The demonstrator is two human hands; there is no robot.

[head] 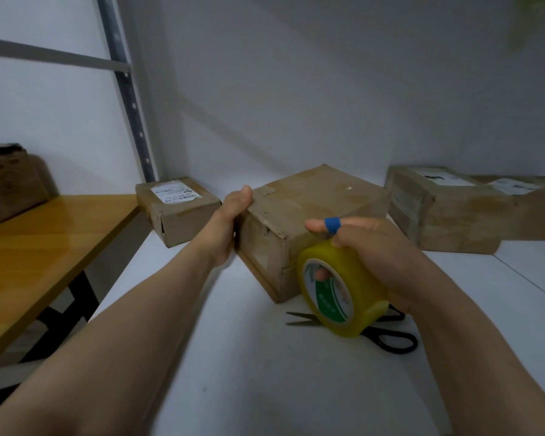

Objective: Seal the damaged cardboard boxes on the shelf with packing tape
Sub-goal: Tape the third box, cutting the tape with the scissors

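Fingers of the right hand (381, 256) are curling round the packing tape roll (340, 291), touching the near right corner of the cardboard box (312, 199) mid-shelf (233, 357), while the left hand (230, 221) is gripping its left top edge.

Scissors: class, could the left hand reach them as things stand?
Probably yes. The left hand only holds the middle box; the scissors lie on the shelf nearby, though the tape roll in the right hand covers their middle.
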